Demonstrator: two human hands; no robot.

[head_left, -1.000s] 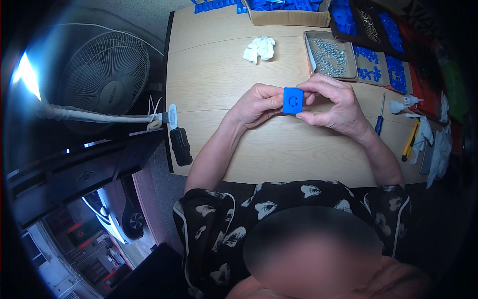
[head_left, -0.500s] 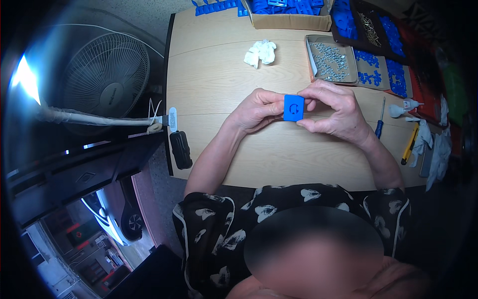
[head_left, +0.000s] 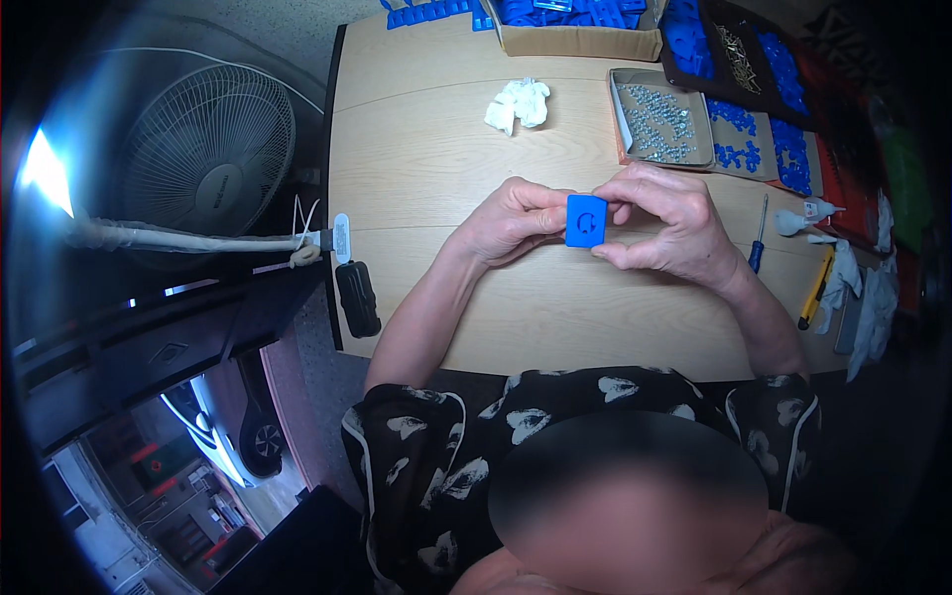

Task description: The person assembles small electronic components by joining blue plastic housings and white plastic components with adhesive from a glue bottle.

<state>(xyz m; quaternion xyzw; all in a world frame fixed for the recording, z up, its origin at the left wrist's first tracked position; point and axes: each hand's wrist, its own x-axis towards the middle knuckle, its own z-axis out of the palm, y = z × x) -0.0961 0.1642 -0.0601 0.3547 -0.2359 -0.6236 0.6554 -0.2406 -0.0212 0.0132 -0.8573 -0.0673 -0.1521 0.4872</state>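
Both hands pinch a small blue plastic block above the middle of the tabletop: left hand at its 9 o'clock, right hand at its 3, fingers clamped on its edges. Its long axis runs 12 to 6, its marked face upward. A loosened pinch could drop it.

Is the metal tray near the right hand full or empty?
Partly full. The metal tray holds a loose layer of small silvery parts that covers most of its bottom, well below the rim. What kind of parts they are cannot be told.
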